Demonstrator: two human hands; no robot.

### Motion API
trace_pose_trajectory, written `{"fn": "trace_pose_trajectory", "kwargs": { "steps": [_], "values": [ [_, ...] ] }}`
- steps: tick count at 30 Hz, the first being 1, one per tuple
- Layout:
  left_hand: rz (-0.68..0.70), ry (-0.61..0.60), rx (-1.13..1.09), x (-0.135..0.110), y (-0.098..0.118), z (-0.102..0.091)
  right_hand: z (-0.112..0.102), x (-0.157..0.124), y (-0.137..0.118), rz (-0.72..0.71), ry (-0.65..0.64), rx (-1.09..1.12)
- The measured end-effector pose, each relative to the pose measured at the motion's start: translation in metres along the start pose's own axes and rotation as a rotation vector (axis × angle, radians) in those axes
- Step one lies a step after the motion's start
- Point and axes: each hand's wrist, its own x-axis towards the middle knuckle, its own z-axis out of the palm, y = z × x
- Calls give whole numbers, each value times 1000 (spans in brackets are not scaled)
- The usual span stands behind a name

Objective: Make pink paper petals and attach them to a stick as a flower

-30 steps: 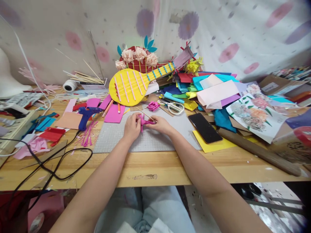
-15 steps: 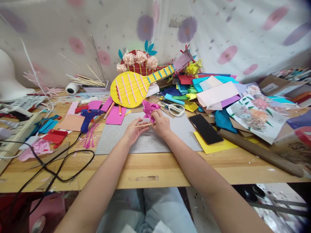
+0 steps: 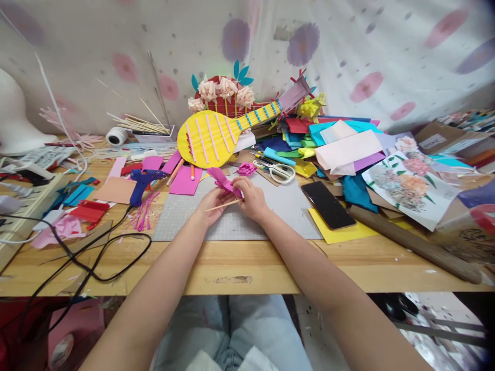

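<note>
Above the grey cutting mat, both hands meet around a folded magenta paper piece. My left hand is closed on the paper's lower part, its fingers partly hidden behind it. A thin wooden stick crosses in front of the left palm, its right end in the fingers of my right hand. These fingers also pinch the paper's right edge. Just beyond the right hand lies a magenta paper flower.
A yellow paper lute lies behind the mat. To the left are a blue glue gun and its looping black cord. White-handled scissors, a phone and a wooden rod are on the right.
The magenta paper has shifted left and towards me, and my left hand has gone from open to closed on it. The flower behind the right hand now shows clearly.
</note>
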Motion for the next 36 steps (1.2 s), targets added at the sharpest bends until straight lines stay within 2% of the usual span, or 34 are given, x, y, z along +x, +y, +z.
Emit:
{"fn": "trace_pose_trajectory", "kwargs": {
  "steps": [3, 6, 9, 15, 17, 21, 26, 32, 36],
  "values": [
    [28, 42, -30, 2, -1, -2, 0, 0, -1, -15, -9, 18],
    [92, 107, -50, 4, 1, -6, 0, -1, -3, -25, 40, 18],
    [156, 192, -71, 7, 4, -9, -3, -3, -3, 8, 47, 28],
    [226, 307, -93, 9, 8, -12, -10, -6, 3, 162, -293, -2],
    [239, 321, -92, 8, 8, -11, -10, -6, 3, 154, -339, -50],
    [251, 288, -65, 7, 7, -10, -7, -3, -1, 134, -302, -113],
    [264, 307, -25, 5, 6, -7, 0, -3, -5, 174, -238, -56],
    [356, 224, 112, 2, 3, -5, 2, -3, -2, 295, -160, -24],
    [360, 287, 99, 5, 2, -8, -5, -5, 1, 286, -132, 16]
  ]
}}
